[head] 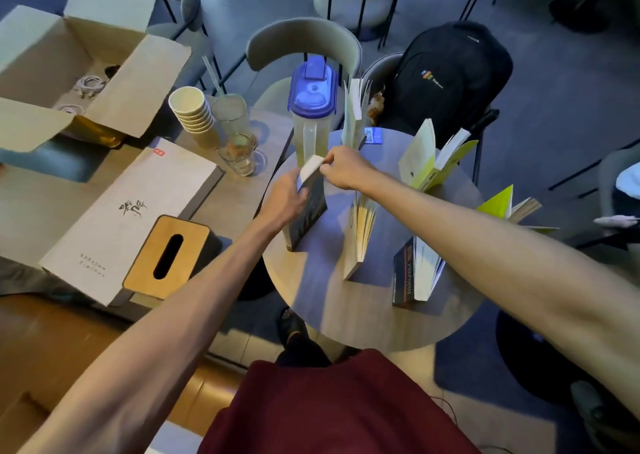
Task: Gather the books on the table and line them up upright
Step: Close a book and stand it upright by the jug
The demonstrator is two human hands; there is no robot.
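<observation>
**Two hands steady a dark book upright on a round table**

A round grey wooden tabletop (363, 315) carries several books standing on end. A black backpack (450, 76) sits on a chair past its far edge. A clear plastic pitcher with a blue lid (311, 107) stands at the far left edge.

Near the left edge stands a dark-covered paperback (310, 211), tilted a little. The left hand (284, 201) is closed around its left side, and the right hand (346, 171) pinches its top corner between thumb and fingers.

Just right of it, near the middle, a cream book (360, 235) stands with pages fanned. A black-spined book (415, 273) stands towards the near right edge. Two yellow-green covered books stand open, one (433, 159) at the far right edge and one (509, 204) at the right edge. A white book (355, 114) stands at the far edge beside the pitcher.
</observation>
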